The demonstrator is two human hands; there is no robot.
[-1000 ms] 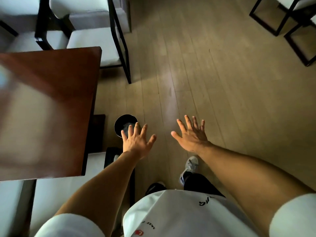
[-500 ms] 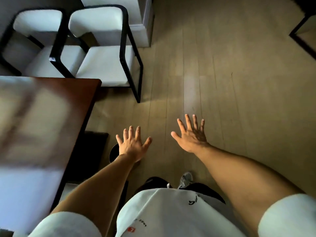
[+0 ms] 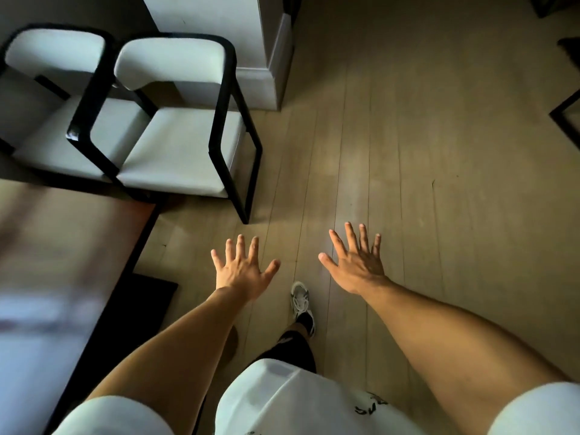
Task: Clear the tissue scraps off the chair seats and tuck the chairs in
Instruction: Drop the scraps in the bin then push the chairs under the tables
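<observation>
Two black-framed chairs with pale cushions stand side by side at the far end of the brown table (image 3: 72,240). The right chair (image 3: 185,152) is nearer me; the left chair (image 3: 47,133) is partly cut off by the frame edge. Both seats face the table and I see no tissue scraps on them. My left hand (image 3: 243,271) and my right hand (image 3: 356,265) are stretched out over the floor, palms down, fingers spread, holding nothing. Both hands hover short of the right chair's front leg.
A pale pillar (image 3: 238,48) stands behind the right chair. Wooden floor (image 3: 423,183) stretches to the right. Dark chair frames (image 3: 565,114) show at the right edge. My shoe (image 3: 299,298) steps forward between my arms. A dark base (image 3: 138,309) sits under the table.
I have walked forward along the table's side; the two chairs have come closer and lower in view. The small dark bin by my left hand has dropped out of sight. Both hands stay spread.
</observation>
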